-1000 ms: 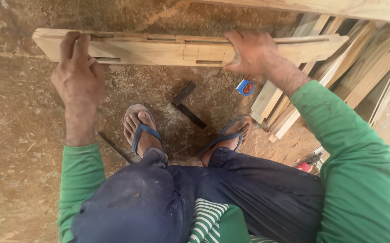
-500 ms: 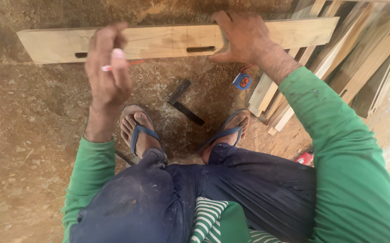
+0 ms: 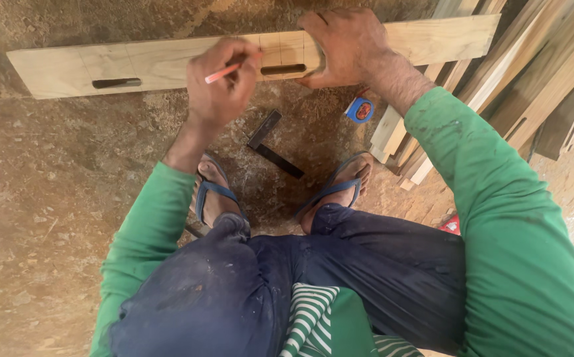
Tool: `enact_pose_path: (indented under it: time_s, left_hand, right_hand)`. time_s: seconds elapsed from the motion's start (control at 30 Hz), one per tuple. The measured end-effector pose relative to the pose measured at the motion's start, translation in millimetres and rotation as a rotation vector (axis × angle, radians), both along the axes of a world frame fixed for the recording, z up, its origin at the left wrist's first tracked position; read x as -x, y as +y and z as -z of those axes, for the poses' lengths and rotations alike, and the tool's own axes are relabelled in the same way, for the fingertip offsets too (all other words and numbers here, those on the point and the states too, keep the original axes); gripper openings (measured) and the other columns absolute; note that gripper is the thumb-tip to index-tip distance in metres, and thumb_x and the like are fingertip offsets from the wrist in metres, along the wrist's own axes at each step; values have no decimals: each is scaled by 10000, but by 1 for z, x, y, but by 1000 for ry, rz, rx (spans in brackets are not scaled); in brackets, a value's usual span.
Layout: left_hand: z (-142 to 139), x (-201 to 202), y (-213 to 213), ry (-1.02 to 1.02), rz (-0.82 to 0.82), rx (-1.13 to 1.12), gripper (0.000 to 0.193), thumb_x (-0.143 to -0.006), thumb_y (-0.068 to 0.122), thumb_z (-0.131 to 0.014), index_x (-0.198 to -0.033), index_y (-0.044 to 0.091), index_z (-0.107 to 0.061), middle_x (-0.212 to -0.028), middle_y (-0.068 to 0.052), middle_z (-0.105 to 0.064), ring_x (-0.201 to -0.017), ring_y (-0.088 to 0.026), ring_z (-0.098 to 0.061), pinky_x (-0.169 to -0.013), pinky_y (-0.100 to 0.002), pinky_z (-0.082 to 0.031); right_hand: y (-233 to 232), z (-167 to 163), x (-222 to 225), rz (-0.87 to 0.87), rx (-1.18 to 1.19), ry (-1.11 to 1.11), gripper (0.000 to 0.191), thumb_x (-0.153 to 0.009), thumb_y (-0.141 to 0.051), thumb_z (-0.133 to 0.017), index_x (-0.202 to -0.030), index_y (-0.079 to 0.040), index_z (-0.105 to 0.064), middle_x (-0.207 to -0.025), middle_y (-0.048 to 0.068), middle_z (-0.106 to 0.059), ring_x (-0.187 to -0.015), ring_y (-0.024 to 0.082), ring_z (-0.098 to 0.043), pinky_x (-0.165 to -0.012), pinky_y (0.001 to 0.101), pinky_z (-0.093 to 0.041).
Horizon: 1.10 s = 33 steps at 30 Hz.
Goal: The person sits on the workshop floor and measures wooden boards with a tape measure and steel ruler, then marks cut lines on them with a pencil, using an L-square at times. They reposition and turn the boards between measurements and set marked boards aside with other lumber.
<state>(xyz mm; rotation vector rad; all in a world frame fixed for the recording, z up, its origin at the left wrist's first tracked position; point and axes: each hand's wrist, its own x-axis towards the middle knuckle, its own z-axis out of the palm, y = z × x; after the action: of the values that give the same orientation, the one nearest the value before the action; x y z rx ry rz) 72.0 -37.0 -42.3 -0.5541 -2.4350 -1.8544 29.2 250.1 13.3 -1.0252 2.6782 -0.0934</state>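
A long pale wooden plank lies flat on the dirt floor in front of me, with two dark slots cut through it. My left hand holds a red pencil, its tip resting on the plank just left of the right-hand slot. My right hand presses flat on the plank just right of that slot. Pencil lines cross the wood near the slot.
A black try square lies on the floor between my sandalled feet and the plank. A blue tape measure sits beside it. Stacked timber strips fill the right side. Sawdust covers the ground.
The plank was laid flat, slots facing up. My left hand let go of its left end, picked up a red pencil and brought its tip to the plank by the right slot.
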Motion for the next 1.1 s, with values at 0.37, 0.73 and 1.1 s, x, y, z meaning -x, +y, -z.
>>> enact_pose_path:
  time_s: [0.37,0.73,1.1]
  left_hand:
    - [16,3,-2,85,40,55,117,-1056,8,-607,-979,34,-692,-804,-84,-721,-603,-72,-665,-446,-206,-515]
    - [6,1,-19,-85,35,-55,125,-1030,6,-625,-912,23,-664,-708,-58,-653,-532,-65,-556,-425,-235,-377]
    - [-17,17,40,131,158,-63,26,-1030,47,-663,-1022,29,-680,-929,-91,-742,-779,-125,-731,-627,-285,-587]
  right_hand:
    - [-1,-2,1,-24,31,69,793,-763,-689,-833,-1246,-96,-624,-1014,134,-680,-916,303,-695,-773,450,-556]
    - [-1,-2,0,-23,75,47,755,-847,-685,-835,-1224,-69,-618,-1139,121,-643,-1041,285,-645,-833,465,-515]
    - [-3,-8,-1,19,48,6,756,-822,-699,-854,-1204,-94,-611,-1148,112,-638,-1054,293,-653,-840,475,-530]
